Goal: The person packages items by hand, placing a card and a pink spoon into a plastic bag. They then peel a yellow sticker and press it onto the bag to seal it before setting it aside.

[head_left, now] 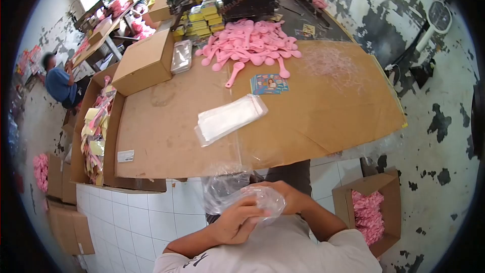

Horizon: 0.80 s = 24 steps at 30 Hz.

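Note:
Close to my chest, my left hand (237, 222) is closed on a crumpled clear plastic bag (222, 194). My right hand (289, 195) is at the same bag from the other side, its fingers partly hidden behind the plastic. The bag hangs at the near edge of the table. On the cardboard tabletop ahead lie a stack of clear plastic sleeves (230, 119) and a small pile of printed cards (269, 84). Beyond them is a heap of pink plastic spoons (252, 43), with one spoon (234, 74) lying apart in front.
A closed cardboard box (145, 60) stands at the table's left, above an open box of packed pieces (94, 131). Loose pink strands (333, 65) lie at the right. A box of pink items (368, 215) sits on the floor. Another person (61, 83) sits at far left.

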Tool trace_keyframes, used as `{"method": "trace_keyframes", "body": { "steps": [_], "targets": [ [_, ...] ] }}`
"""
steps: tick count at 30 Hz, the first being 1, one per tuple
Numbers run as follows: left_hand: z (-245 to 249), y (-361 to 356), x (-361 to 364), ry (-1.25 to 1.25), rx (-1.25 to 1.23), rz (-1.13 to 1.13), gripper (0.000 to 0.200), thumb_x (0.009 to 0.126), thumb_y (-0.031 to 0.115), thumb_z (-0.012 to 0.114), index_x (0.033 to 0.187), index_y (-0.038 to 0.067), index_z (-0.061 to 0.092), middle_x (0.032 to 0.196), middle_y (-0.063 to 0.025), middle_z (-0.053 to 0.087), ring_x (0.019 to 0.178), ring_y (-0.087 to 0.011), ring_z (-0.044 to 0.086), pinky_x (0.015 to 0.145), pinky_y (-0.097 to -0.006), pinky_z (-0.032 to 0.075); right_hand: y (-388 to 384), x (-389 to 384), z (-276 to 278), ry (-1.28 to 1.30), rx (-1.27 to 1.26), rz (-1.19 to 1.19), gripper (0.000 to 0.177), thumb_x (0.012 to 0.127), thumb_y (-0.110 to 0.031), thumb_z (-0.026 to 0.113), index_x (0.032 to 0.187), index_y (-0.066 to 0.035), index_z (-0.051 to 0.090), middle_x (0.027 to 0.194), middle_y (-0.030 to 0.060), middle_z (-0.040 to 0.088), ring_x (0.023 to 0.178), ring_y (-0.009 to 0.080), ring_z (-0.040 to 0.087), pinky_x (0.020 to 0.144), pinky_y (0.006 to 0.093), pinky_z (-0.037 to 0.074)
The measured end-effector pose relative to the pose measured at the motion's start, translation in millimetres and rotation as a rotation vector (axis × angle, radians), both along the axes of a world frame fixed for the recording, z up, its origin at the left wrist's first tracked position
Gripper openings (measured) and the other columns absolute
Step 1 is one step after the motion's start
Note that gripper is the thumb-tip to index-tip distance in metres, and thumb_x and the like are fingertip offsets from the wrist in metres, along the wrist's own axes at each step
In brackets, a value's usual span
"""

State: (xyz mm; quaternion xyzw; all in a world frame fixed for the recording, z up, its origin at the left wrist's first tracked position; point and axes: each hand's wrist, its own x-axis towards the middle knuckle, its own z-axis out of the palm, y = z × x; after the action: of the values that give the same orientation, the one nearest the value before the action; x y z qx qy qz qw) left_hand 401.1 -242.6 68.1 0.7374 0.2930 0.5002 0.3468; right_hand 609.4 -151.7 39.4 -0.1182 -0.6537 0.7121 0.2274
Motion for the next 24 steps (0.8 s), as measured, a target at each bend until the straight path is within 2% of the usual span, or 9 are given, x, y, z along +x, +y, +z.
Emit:
{"method": "trace_keyframes", "body": {
  "steps": [3, 4, 7, 8, 11, 12, 15, 19, 24],
  "targets": [
    [41.0, 13.3, 3.1, 0.337, 0.140, 0.007, 0.026, 0.094, 0.009, 0.072, 0.118, 0.003, 0.063, 0.105, -0.0193, 0.066, 0.090, -0.0280, 0.068, 0.074, -0.0341, 0.055, 9.4, 30.5, -12.3, -0.147, 0.067, 0.007, 0.045, 0.088, -0.010, 0.071, 0.131, -0.002, 0.061, 0.117, 0.0107, 0.071, 0.104, 0.0168, 0.065, 0.096, 0.0347, 0.050],
    [28.5, 9.3, -8.5, 0.385, 0.088, 0.022, 0.051, 0.084, 0.014, 0.084, 0.128, 0.003, 0.060, 0.104, -0.0171, 0.067, 0.095, -0.0274, 0.069, 0.072, -0.0341, 0.055, 11.6, 37.5, -14.8, -0.208, 0.118, 0.012, 0.039, 0.088, -0.009, 0.069, 0.126, -0.001, 0.064, 0.114, 0.0113, 0.072, 0.102, 0.0168, 0.065, 0.094, 0.0348, 0.051],
    [23.6, 16.7, -14.7, 0.135, 0.188, 0.401, 0.063, 0.075, 0.017, 0.089, 0.130, 0.004, 0.062, 0.099, -0.0119, 0.070, 0.095, -0.0300, 0.069, 0.083, -0.0395, 0.055, 9.6, 46.9, -19.7, -0.247, 0.041, 0.019, 0.034, 0.086, -0.006, 0.068, 0.119, 0.001, 0.067, 0.107, 0.0144, 0.073, 0.097, 0.0208, 0.067, 0.091, 0.0349, 0.052],
    [28.4, 25.4, -15.4, 0.202, 0.160, 0.383, 0.079, 0.073, 0.026, 0.091, 0.140, 0.004, 0.055, 0.117, -0.0184, 0.067, 0.111, -0.0330, 0.067, 0.091, -0.0435, 0.054, 10.5, 44.3, -19.3, -0.234, 0.093, 0.036, 0.033, 0.085, -0.006, 0.068, 0.118, 0.001, 0.067, 0.106, 0.0145, 0.073, 0.097, 0.0214, 0.067, 0.091, 0.0350, 0.052],
    [37.0, 48.7, -3.9, 0.218, -0.102, 0.048, 0.082, 0.077, 0.027, 0.088, 0.146, 0.003, 0.049, 0.142, -0.0236, 0.053, 0.132, -0.0372, 0.055, 0.105, -0.0435, 0.047, 10.0, 27.8, -15.5, -0.195, 0.190, 0.021, 0.032, 0.082, -0.004, 0.068, 0.114, 0.002, 0.066, 0.104, 0.0145, 0.073, 0.096, 0.0223, 0.067, 0.091, 0.0355, 0.052],
    [32.3, 49.9, -3.9, 0.213, -0.261, -0.107, 0.077, 0.082, 0.022, 0.083, 0.148, 0.005, 0.048, 0.154, -0.0229, 0.040, 0.142, -0.0381, 0.044, 0.114, -0.0431, 0.039, 10.0, 24.4, -17.6, -0.180, 0.191, -0.032, 0.032, 0.081, -0.004, 0.068, 0.113, 0.002, 0.066, 0.103, 0.0142, 0.072, 0.096, 0.0219, 0.067, 0.091, 0.0358, 0.052],
    [20.8, 46.6, 6.6, 0.270, -0.327, -0.129, 0.070, 0.084, 0.016, 0.079, 0.147, 0.007, 0.049, 0.156, -0.0209, 0.040, 0.140, -0.0387, 0.047, 0.113, -0.0426, 0.042, 15.7, 25.7, -11.8, -0.218, 0.190, -0.214, 0.035, 0.077, 0.002, 0.066, 0.112, 0.001, 0.063, 0.106, 0.0126, 0.070, 0.099, 0.0199, 0.066, 0.091, 0.0359, 0.052],
    [4.5, 33.4, 14.5, 0.289, -0.320, 0.053, 0.059, 0.081, 0.006, 0.077, 0.136, 0.009, 0.059, 0.150, -0.0202, 0.046, 0.132, -0.0380, 0.055, 0.108, -0.0437, 0.048, 5.3, 14.5, -2.5, 0.083, -0.195, -0.488, 0.040, 0.076, 0.009, 0.063, 0.113, -0.002, 0.056, 0.121, 0.0121, 0.061, 0.110, 0.0198, 0.061, 0.095, 0.0355, 0.050],
    [-22.8, 35.9, 6.8, 0.222, 0.087, 0.380, 0.057, 0.068, -0.012, 0.064, 0.122, 0.007, 0.068, 0.142, -0.0217, 0.051, 0.119, -0.0376, 0.063, 0.093, -0.0418, 0.056, 3.0, 11.7, -0.9, 0.239, -0.216, -0.485, 0.044, 0.080, 0.011, 0.070, 0.118, -0.004, 0.052, 0.131, 0.0131, 0.054, 0.124, 0.0216, 0.055, 0.102, 0.0370, 0.047]
  ]
}}
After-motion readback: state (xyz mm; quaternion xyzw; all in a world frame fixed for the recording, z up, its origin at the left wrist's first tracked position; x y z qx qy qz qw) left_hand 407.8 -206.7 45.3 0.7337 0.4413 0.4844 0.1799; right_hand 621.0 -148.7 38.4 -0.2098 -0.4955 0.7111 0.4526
